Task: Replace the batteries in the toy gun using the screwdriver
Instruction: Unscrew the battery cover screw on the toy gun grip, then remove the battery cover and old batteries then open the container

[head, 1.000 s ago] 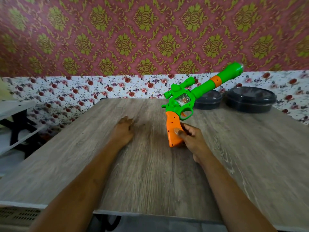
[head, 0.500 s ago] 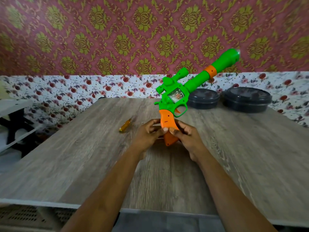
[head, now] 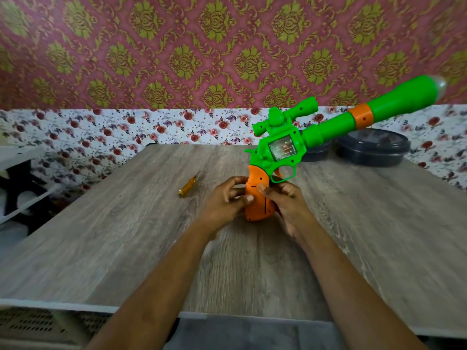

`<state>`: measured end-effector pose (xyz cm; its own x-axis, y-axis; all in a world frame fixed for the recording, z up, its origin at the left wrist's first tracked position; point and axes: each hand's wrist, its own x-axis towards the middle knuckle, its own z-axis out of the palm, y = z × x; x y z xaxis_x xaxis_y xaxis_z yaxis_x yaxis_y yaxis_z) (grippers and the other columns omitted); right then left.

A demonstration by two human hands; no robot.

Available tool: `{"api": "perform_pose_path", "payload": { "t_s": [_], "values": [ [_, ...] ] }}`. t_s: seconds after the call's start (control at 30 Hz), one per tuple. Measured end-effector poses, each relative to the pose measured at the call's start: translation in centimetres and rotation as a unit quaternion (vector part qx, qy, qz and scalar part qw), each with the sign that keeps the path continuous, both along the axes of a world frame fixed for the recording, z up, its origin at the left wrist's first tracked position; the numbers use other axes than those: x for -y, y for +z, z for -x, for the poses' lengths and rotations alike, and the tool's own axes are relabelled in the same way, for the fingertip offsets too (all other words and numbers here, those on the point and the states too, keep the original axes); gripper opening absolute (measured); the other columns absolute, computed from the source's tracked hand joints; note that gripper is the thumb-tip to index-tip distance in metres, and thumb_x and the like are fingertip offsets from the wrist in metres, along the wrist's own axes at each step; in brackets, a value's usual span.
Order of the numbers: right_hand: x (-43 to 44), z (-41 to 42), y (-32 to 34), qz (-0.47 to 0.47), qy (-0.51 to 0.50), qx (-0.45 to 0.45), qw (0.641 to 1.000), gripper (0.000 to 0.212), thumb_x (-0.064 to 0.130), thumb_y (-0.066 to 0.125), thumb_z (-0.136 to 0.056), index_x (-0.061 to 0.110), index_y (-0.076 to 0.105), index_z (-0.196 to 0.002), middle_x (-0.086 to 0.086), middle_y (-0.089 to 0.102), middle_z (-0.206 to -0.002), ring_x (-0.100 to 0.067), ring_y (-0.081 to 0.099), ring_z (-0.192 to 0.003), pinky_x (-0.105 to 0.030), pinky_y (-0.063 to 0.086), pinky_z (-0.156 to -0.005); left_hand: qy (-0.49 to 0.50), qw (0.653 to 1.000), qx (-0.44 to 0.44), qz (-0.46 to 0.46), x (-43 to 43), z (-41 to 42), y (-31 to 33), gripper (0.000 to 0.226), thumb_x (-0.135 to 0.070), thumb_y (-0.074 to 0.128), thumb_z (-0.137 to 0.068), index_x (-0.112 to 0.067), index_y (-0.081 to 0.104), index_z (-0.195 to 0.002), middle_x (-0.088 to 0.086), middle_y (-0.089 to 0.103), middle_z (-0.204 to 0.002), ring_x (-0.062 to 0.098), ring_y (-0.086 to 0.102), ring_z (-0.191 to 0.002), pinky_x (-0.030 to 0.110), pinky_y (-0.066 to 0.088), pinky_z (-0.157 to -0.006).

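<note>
A green toy gun [head: 316, 132] with an orange grip [head: 257, 198] is held up above the wooden table [head: 126, 248], its barrel slanting up to the right. My left hand [head: 225, 200] grips the orange grip from the left, thumb on its side. My right hand [head: 285, 200] holds the same grip from the right, thumb pressed on the orange side panel. A small amber-handled screwdriver [head: 187, 186] lies on the table to the left of my hands, touched by neither.
Two dark round lidded containers [head: 374, 147] stand at the table's back right, behind the gun barrel. A white and black shelf [head: 17, 178] stands off the table's left side. Patterned wallpaper covers the wall behind.
My left hand left the table, uncovering the screwdriver, and joined my right hand on the orange grip. The gun has been raised and shifted slightly toward me.
</note>
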<state>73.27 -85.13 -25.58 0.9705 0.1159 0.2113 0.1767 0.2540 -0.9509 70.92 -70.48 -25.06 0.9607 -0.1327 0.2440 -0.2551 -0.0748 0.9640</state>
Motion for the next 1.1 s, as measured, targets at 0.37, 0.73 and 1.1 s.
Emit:
{"api": "perform_pose_path", "payload": {
  "t_s": [0.37,0.73,1.1],
  "values": [
    [-0.1,-0.6,-0.1,0.018,-0.080,0.032,0.996,0.018,0.006,0.064,-0.082,0.022,0.063,-0.091,0.013,0.071,-0.073,-0.003,0.065,-0.070,-0.021,0.054,-0.069,0.013,0.999,-0.003,-0.044,0.7,0.3,0.1,0.028,-0.007,0.054,-0.094,-0.033,0.054,-0.105,0.006,0.060,-0.118,0.023,0.057,-0.106,0.027,0.052,-0.072],
    [1.0,-0.7,0.5,-0.025,-0.066,-0.008,0.997,0.008,0.017,0.057,-0.089,0.021,0.063,-0.086,0.011,0.071,-0.068,-0.002,0.066,-0.064,-0.029,0.054,-0.071,0.060,0.996,-0.015,-0.068,-0.5,0.3,1.0,0.019,-0.008,0.058,-0.091,-0.024,0.062,-0.099,0.008,0.065,-0.102,0.022,0.061,-0.097,0.032,0.054,-0.078],
    [1.2,-0.9,0.0,-0.038,-0.043,-0.044,0.997,0.004,0.019,0.060,-0.087,0.019,0.063,-0.086,0.010,0.071,-0.065,-0.003,0.067,-0.060,-0.031,0.055,-0.067,0.270,0.891,0.179,-0.319,-2.0,-0.7,0.1,0.024,0.003,0.057,-0.084,-0.008,0.073,-0.098,0.005,0.072,-0.102,0.019,0.066,-0.088,0.023,0.049,-0.080]
  ]
}}
